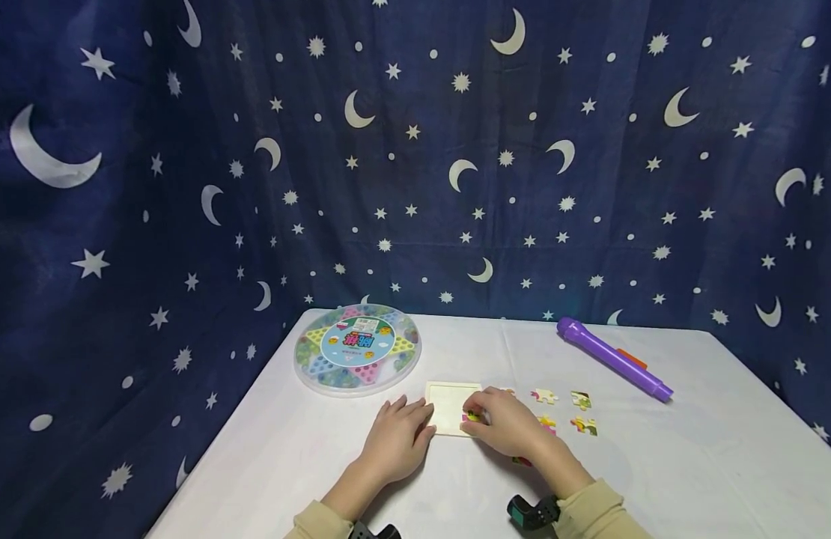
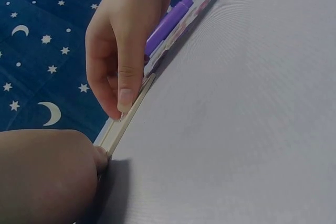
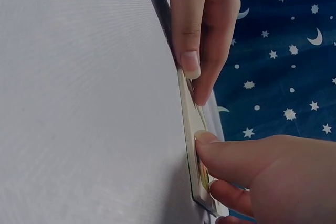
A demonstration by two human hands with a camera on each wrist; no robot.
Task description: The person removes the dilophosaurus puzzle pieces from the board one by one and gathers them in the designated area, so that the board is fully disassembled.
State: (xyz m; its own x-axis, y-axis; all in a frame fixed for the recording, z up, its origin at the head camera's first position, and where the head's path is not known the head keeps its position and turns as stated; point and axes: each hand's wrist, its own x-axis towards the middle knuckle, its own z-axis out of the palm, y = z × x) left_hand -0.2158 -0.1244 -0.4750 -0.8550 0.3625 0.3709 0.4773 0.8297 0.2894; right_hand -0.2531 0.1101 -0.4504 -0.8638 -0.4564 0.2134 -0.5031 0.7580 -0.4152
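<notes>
A shallow cream puzzle tray (image 1: 449,404) lies on the white table in front of both hands. My left hand (image 1: 399,440) rests at its left edge with fingers extended; in the right wrist view the left thumb (image 3: 190,64) touches the rim. At the tray's lower right corner, my right hand (image 1: 506,423) pinches a pink, yellow and green jigsaw piece (image 1: 470,416) between thumb and fingers, down inside the rim. Seen from the right wrist, part of that jigsaw piece (image 3: 204,176) shows between thumb and fingertips; the hand covers the rest.
Several loose jigsaw pieces (image 1: 582,426) lie right of the tray, some partly behind my right hand. A round, clear-lidded board game box (image 1: 358,350) sits at the back left. At the back right lies a purple microphone-shaped tube (image 1: 614,359) with an orange item (image 1: 632,358) beside it.
</notes>
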